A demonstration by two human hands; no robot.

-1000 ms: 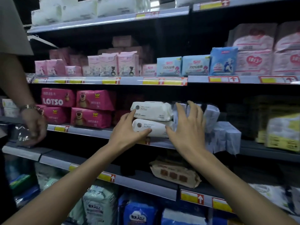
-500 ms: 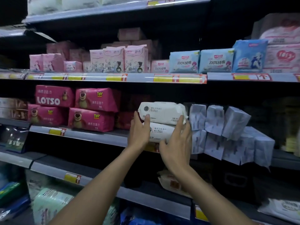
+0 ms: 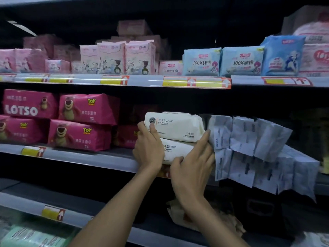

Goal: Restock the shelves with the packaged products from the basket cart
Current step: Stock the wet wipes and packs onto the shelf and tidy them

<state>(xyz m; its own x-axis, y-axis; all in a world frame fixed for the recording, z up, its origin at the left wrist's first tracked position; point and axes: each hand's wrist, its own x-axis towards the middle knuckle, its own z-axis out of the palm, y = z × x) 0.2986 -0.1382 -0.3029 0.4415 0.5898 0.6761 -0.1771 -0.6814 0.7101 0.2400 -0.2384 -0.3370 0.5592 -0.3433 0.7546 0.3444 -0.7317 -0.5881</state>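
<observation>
Store aisle w/ dark metal shelving, price strips along every edge, kinda dim. Middle shelf (image 3: 114, 158) is where the action is: two white wet wipes packs stacked dead center, upper pack (image 3: 175, 126) lying flat on the lower pack (image 3: 178, 150).

Left hand (image 3: 148, 150) is on the stack's left end, fingers slightly apart, thumb up on the upper pack's front corner, rest pressed along the side. Right hand (image 3: 193, 168) sits at abt 4 o'clock from the stack, fingers spread, fingertips against the right end where it touches the pale blue packs (image 3: 243, 138), thumb curled under the lower pack's front edge. Neither really clamps, more like squaring/pushing the pair into its slot imo.

Pink LOTSO packs (image 3: 58, 120) at 9 o'clock look full. Shelf above at 12 o'clock is stocked w/ pink and blue packs too.

Progress guess: this stack is basically placed, just needs lining up. Blue packs at 3 o'clock lean and overhang the edge, prob want tidying. Basket cart isn't in view, so can't tell how much stock is left.
</observation>
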